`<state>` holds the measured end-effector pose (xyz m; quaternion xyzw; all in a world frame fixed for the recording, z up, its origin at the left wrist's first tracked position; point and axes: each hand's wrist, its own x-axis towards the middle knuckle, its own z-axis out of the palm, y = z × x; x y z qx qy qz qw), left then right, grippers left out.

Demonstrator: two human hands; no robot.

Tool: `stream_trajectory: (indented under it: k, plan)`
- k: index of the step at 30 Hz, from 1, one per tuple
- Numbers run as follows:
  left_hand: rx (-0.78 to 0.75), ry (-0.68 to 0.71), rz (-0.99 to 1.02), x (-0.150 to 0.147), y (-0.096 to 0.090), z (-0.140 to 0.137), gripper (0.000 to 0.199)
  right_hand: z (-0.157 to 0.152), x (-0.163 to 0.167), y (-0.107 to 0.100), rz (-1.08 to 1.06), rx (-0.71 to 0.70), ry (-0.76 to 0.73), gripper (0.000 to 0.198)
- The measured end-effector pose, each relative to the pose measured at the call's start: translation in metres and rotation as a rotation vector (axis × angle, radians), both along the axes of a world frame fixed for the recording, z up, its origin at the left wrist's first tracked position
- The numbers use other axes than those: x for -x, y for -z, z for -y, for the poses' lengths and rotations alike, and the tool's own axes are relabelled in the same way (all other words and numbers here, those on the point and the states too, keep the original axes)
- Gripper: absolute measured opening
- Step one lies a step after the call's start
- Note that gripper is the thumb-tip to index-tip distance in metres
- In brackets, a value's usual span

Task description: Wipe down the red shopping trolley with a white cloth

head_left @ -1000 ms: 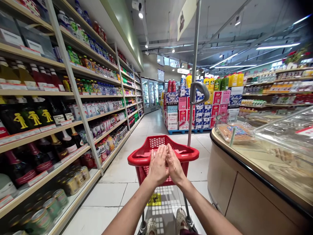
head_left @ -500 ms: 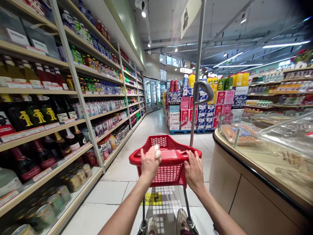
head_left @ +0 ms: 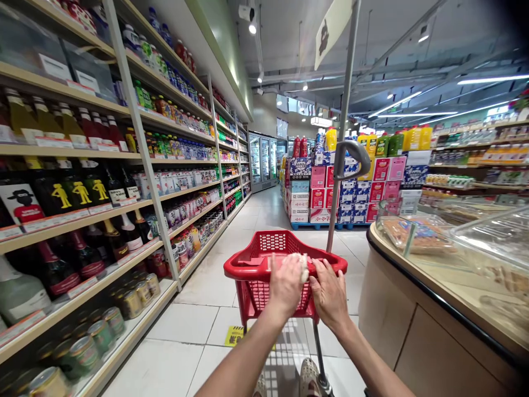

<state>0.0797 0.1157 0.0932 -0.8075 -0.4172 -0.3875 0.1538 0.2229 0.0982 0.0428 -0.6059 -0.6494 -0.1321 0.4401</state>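
Since the frame half a second ago, the left hand (head_left: 285,284) has slid rightward along the red handle (head_left: 248,271) of the shopping cart and now sits just beside the right hand. At far left, shelving (head_left: 139,132) carries rows of dark bottles and, on the lowest board, metal cans (head_left: 85,353), all apart from the hands. Next comes the cart's red mesh basket (head_left: 242,295), upright in front of the person; handle and hands cover much of its interior, so what it holds cannot be told. Over the handle, the blurred left hand is closed on a crumpled white wad (head_left: 304,270) at its thumb side. I judge the wad's pass under way, not finished: the middle stretch has been crossed, while the right end lies beneath the right hand (head_left: 332,295), not reached. That hand lays its fingers over the handle, thumb apart; whether they wrap underneath cannot be told. Beyond rises a grey pole (head_left: 347,94), with stacked cartons (head_left: 318,198) behind, closed, bottles standing on top. At right, a clear plastic box (head_left: 415,234) of brownish food rests on a curved counter (head_left: 384,309).
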Motion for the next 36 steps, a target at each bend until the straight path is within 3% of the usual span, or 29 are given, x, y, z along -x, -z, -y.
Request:
stream_trajectory:
  k: [3,8,12,14,20,22,26,28,32,34,36]
  plan:
    - [-0.017,0.016,0.007,0.008,0.001,-0.001,0.031,0.001,-0.004,0.000,0.011,-0.004,-0.016,0.045]
    - [0.062,-0.245,0.170,0.041,-0.003,-0.007,0.027,0.001,0.002,0.003,0.021,-0.017,-0.004,0.045]
    - [-0.065,-0.053,0.011,0.014,0.007,0.000,0.031,-0.001,0.004,0.007,0.050,-0.038,0.021,0.046]
    - [-0.102,0.001,-0.038,0.013,0.012,0.002,0.033,-0.001,0.000,0.008,0.067,-0.043,0.011,0.044]
    - [-0.033,-0.231,0.118,0.070,0.008,-0.004,0.033,0.002,0.002,0.006,0.059,-0.027,0.011,0.042]
    - [-0.042,-0.210,0.113,0.061,0.009,-0.003,0.033,0.002,0.007,0.006,0.053,-0.030,0.031,0.042]
    - [-0.125,-0.028,0.000,0.033,0.017,0.003,0.034,0.000,0.007,0.008,0.067,-0.027,0.030,0.043]
    - [-0.127,-0.049,0.003,0.042,0.018,0.001,0.035,0.000,0.005,0.009,0.071,-0.027,0.022,0.043]
    - [-0.083,-0.250,0.139,0.073,0.015,-0.006,0.033,0.001,0.007,0.008,0.061,-0.022,0.019,0.043]
    - [-0.075,-0.208,0.134,0.064,0.015,-0.006,0.032,0.002,0.012,0.006,0.064,-0.028,0.019,0.044]
    - [-0.090,-0.075,0.061,0.045,0.017,-0.003,0.032,0.002,0.015,0.005,0.086,-0.038,0.002,0.044]
